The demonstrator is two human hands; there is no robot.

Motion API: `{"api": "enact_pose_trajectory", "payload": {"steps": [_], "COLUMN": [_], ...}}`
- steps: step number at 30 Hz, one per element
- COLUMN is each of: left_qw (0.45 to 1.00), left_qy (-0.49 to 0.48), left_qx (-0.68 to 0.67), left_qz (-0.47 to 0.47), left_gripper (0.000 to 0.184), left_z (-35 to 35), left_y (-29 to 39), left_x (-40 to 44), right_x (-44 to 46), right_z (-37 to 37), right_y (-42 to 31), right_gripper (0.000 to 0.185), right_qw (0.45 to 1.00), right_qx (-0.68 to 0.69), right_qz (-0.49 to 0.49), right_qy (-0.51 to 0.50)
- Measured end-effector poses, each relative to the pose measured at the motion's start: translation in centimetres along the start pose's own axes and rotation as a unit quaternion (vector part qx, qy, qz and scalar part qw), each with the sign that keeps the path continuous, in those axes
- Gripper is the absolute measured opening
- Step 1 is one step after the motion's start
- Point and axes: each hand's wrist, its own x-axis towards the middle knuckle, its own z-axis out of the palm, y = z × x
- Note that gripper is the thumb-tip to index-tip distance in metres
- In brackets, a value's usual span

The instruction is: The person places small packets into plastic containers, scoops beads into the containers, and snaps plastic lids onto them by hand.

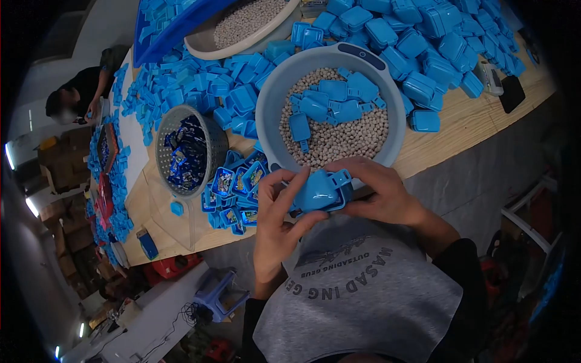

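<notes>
In front of my chest, a small glossy blue plastic case [317, 190] sits between both hands. My left hand [279, 221] grips its left side, thumb below and fingers on top. My right hand [382, 192] is closed on its right end, near a clip-like tab. Just beyond is a grey-blue basin [264, 121] with round beige pellets [357, 144] and several blue case parts [315, 107] lying on them. Close to my left hand, small open blue boxes [224, 181] with colourful printed contents are heaped together. What is inside the held case is hidden.
A grey perforated basket [213, 136] holds dark blue packets [186, 148]. Loose blue parts [181, 85] cover the table's left; blue cases [417, 85] pile up at right. Behind stands a cream tub [206, 51] of pellets. A person [85, 91] works at far left.
</notes>
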Motion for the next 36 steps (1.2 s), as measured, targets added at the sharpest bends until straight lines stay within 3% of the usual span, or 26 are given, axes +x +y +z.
{"api": "enact_pose_trajectory", "payload": {"steps": [7, 13, 16, 19, 25, 29, 36], "left_qw": [0.999, 1.0, 0.996, 0.997, 0.998, 0.968, 0.976], "left_qy": [0.01, -0.019, -0.012, -0.019, -0.008, -0.032, 0.003], "left_qx": [0.025, -0.006, -0.071, -0.044, 0.052, -0.23, -0.19], "left_qz": [0.021, 0.001, -0.058, -0.059, 0.047, -0.094, -0.103], "left_gripper": [0.061, 0.059, 0.058, 0.058, 0.062, 0.062, 0.06], "left_z": [0.0, 0.0, 0.4, 0.8, 0.9, 0.5, 0.2], "left_y": [0.3, 0.2, 0.1, 0.1, -0.3, -0.6, -0.9], "left_x": [-0.8, -0.7, -1.0, -1.0, -0.7, -1.4, -2.6], "right_x": [0.1, 0.0, 0.0, 0.2, 0.3, 0.4, 0.3], "right_z": [0.3, 0.1, -0.1, 0.0, 0.2, 0.6, 1.0], "right_y": [-0.4, -0.5, -0.6, -0.5, -0.4, -0.7, -0.5], "right_gripper": [0.058, 0.057, 0.057, 0.056, 0.052, 0.049, 0.049], "right_qw": [1.0, 0.999, 0.999, 0.999, 0.999, 0.998, 0.995], "right_qx": [0.009, 0.019, 0.02, 0.015, 0.027, 0.053, 0.076], "right_qz": [-0.023, -0.014, -0.008, -0.005, -0.001, -0.03, -0.041], "right_qy": [-0.003, -0.024, -0.036, -0.041, -0.035, -0.027, -0.04]}}
